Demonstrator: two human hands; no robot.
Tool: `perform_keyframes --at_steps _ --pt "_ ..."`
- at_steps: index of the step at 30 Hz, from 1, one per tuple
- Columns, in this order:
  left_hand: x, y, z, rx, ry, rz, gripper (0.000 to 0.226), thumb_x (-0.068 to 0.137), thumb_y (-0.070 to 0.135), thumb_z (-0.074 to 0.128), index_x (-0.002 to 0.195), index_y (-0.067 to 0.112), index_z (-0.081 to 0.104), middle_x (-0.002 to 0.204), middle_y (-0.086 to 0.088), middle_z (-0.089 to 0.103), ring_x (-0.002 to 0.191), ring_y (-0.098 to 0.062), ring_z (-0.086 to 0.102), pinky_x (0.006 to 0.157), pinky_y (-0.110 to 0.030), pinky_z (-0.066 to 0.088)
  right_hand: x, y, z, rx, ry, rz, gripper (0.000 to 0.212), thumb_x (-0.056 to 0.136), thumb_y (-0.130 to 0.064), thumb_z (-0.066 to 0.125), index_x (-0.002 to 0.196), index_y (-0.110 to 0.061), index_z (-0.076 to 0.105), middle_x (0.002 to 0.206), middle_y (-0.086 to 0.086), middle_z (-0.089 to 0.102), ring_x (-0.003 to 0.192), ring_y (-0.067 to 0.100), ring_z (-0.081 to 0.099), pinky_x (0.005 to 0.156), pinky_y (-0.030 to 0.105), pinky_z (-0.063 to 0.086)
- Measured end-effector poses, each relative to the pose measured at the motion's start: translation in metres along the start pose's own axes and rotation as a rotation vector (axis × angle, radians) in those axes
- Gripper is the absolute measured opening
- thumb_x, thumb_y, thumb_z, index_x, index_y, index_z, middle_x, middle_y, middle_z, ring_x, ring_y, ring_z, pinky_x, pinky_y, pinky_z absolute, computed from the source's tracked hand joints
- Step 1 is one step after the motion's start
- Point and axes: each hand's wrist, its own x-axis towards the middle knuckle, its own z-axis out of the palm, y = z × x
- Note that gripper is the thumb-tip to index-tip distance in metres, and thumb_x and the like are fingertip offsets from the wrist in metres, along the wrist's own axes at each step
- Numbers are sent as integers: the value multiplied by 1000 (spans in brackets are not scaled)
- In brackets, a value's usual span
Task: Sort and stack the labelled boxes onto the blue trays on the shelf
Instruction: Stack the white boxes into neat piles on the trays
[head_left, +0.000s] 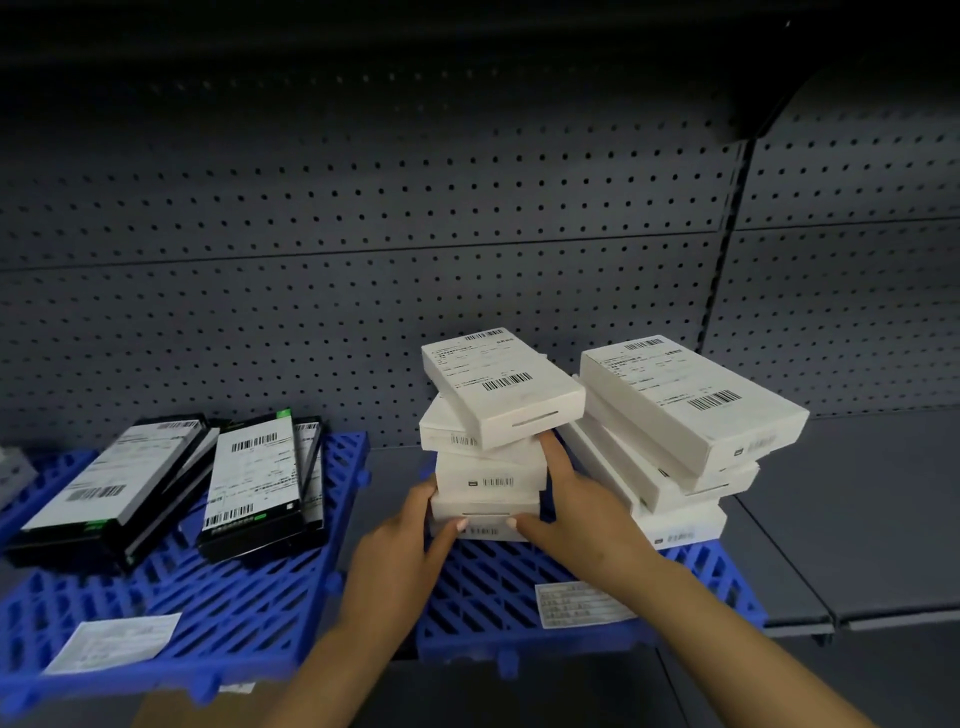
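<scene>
On the right tray (519, 623), both hands clasp the low boxes of the left white stack (488, 483): left hand (410, 540) and right hand (582, 514) curl round its corners. Its top box (501, 387) sits skewed; square the stack gently, from the bottom up.

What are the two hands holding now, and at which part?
Both hands grip the left stack of white boxes near its base: the left hand at its left side, the right hand at its right side and front.
</scene>
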Motion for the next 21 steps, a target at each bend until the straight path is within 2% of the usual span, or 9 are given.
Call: perform_keyframes --at_steps 4,6,11,15,18,21 --pt "4 1 -1 22 17 -8 49 88 51 52 129 25 43 78 9 65 56 -7 57 50 -26 49 2 4 1 31 -17 6 95 85 -37 64 146 -38 -9 109 -4 64 86 13 62 62 25 47" --pt "5 1 -1 24 21 -13 50 88 51 54 129 26 43 85 10 68 60 -7 60 52 -26 49 4 5 -1 -8 -20 2 93 84 -39 64 146 -37 -6 104 -3 65 82 14 62 59 25 47" --pt "5 2 0 -27 35 -22 53 86 47 59 132 25 43 100 8 71 70 -10 65 60 -33 55 14 11 -3 -20 -65 -4 96 82 -43 64 143 -43 -11 96 1 69 78 18 64 66 39 55" --pt "4 2 3 -57 63 -26 52 86 43 61 132 24 45 99 6 71 71 -10 66 62 -32 55 14 10 -1 -110 -60 -3 100 82 -37 65 144 -36 -13 89 2 68 72 19 64 63 39 55" --pt "2 4 5 -67 71 -38 52 88 41 59 135 23 43 95 3 71 68 -12 64 63 -34 54 14 9 -1 -78 -64 6 99 82 -32 67 144 -36 -10 86 2 67 72 19 63 64 38 54" --pt "2 5 6 -92 78 -42 52 89 37 61 136 23 44 100 3 71 71 -12 65 64 -33 54 18 10 -2 -60 -76 8 100 82 -30 68 144 -38 -10 86 3 67 73 19 63 65 39 54"
